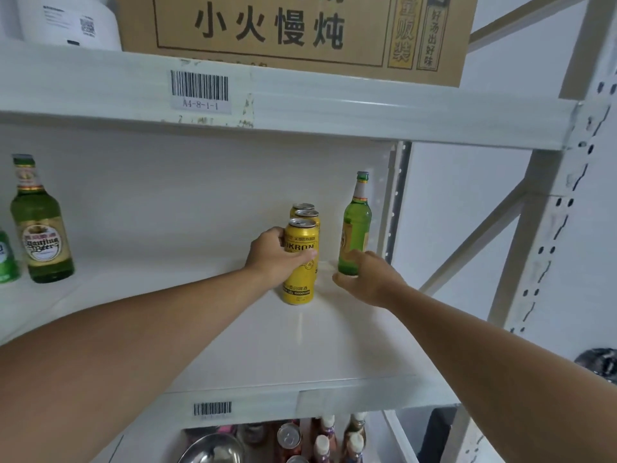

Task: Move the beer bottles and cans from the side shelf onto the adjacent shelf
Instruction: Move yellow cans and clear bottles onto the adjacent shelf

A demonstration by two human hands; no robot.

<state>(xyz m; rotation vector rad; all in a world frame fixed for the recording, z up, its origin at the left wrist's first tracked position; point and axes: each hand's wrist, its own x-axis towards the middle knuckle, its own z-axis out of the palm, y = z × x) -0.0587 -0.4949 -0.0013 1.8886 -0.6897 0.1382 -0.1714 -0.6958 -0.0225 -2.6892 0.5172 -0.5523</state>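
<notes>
Three yellow beer cans stand in a row on the white shelf [334,345]. My left hand [273,259] grips the front can [300,262] round its middle. The two cans behind it [305,212] are mostly hidden. To the right stands a green beer bottle [356,225] near the shelf's right post. My right hand [370,279] is at the bottle's base with its fingers curled toward it; whether they close on the glass I cannot tell. At the far left of the same shelf stand another green bottle [40,225] and a green can [6,259], cut by the frame edge.
A cardboard box [300,31] and a white tub [66,21] sit on the shelf above. The lower shelf holds a metal bowl [213,449], cans and several bottles [337,436]. White perforated posts [547,228] and diagonal braces stand on the right.
</notes>
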